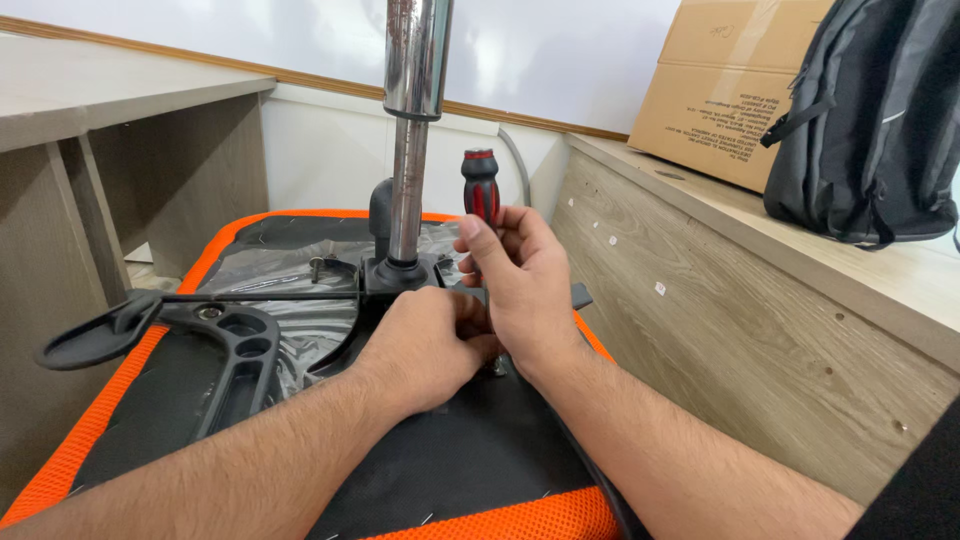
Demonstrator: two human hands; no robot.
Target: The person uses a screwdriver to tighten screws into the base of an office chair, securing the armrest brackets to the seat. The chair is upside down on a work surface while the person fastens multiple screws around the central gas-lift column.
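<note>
An upturned chair seat [460, 470], black underneath with an orange mesh edge, lies in front of me. A chrome gas cylinder [410, 130] rises upright from the black mechanism plate [400, 272] at its middle. My right hand [515, 280] grips a screwdriver with a red and black handle [481, 190], held upright just right of the cylinder. My left hand [425, 345] rests closed on the seat bottom beside the screwdriver's lower end, which both hands hide. A black plastic armrest bracket [235, 350] lies to the left.
A black lever with a paddle end [95, 335] sticks out to the left. A bolt [317, 265] stands on clear plastic wrap. Wooden desks flank the seat. A cardboard box [720, 90] and a dark backpack [870, 120] sit on the right desk.
</note>
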